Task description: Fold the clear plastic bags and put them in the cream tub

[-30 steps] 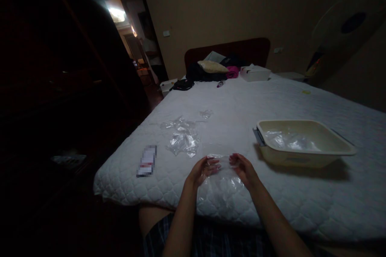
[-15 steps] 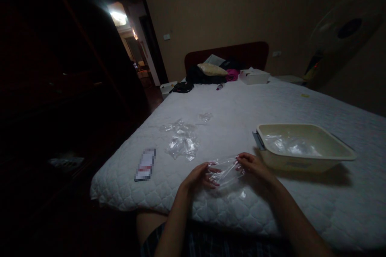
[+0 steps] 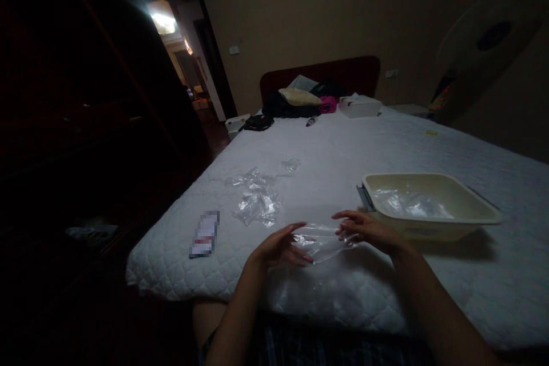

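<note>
A clear plastic bag (image 3: pixel 321 243) is stretched between my two hands above the front edge of the bed. My left hand (image 3: pixel 285 246) grips its left side, thumb and fingers partly apart around the film. On the right side, my right hand (image 3: pixel 364 230) holds the film with its lower fingers while the index finger extends. A loose pile of clear plastic bags (image 3: pixel 257 200) lies beyond my left hand, with another crumpled bag (image 3: pixel 290 165) a little farther off. To the right, a cream plastic bin (image 3: pixel 446 230) has more clear bags (image 3: pixel 412 204) inside.
A phone-like pixelated object (image 3: pixel 205 234) lies left on the white quilted bed (image 3: pixel 343 148). Farther back are a white box (image 3: pixel 359 107), a pillow (image 3: pixel 300 97) and dark clothes near the headboard (image 3: pixel 317 74). A fan (image 3: pixel 484 46) stands at right.
My right hand has shifted slightly right and its fingers have spread. The bag now opens wider between my hands. The view has moved a little.
</note>
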`<move>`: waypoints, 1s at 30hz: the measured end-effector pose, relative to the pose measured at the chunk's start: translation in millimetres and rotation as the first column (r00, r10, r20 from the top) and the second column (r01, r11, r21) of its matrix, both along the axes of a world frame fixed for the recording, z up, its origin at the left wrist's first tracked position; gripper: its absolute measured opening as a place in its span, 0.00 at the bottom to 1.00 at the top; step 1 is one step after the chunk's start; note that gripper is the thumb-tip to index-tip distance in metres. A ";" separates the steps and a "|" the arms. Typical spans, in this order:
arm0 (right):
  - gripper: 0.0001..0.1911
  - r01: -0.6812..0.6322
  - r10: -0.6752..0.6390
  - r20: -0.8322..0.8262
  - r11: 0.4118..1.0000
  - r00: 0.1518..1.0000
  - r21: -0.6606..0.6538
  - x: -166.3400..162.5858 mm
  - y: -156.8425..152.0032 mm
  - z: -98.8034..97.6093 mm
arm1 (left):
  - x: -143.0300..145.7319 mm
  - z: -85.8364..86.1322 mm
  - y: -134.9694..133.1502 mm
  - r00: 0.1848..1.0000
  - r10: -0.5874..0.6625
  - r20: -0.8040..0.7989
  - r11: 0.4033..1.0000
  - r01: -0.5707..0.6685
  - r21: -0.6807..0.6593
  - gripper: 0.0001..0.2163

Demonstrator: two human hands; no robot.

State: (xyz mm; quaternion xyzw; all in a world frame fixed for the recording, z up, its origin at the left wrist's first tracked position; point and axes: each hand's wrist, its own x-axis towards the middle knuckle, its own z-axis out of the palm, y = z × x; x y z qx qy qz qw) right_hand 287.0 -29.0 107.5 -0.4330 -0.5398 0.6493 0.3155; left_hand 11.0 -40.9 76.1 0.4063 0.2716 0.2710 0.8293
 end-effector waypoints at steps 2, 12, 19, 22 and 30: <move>0.17 0.027 -0.027 0.018 0.999 0.999 -0.023 -4.3 9.1 -16.4 | -1.4 -13.3 9.7 0.998 0.025 -0.054 0.996 -0.029 -0.079 0.25; 0.10 0.279 -0.294 0.155 0.954 0.943 0.112 -34.2 46.2 -77.8 | -0.4 -38.9 20.6 0.753 0.464 -0.466 0.886 -0.398 0.239 0.17; 0.13 0.138 -0.418 0.372 0.797 0.829 0.587 -17.5 41.8 -67.5 | 10.2 -17.6 12.1 0.336 0.829 -0.447 0.396 0.212 0.894 0.15; 0.14 -0.031 -0.316 0.424 0.772 0.849 0.635 -10.0 24.4 -60.9 | 32.2 -19.2 13.1 0.441 0.730 -0.522 0.293 0.488 0.822 0.16; 0.12 -0.370 -0.196 0.661 0.699 0.724 0.612 13.6 -20.1 -58.0 | 64.5 -38.4 25.7 0.377 0.637 -0.672 0.348 0.638 0.687 0.24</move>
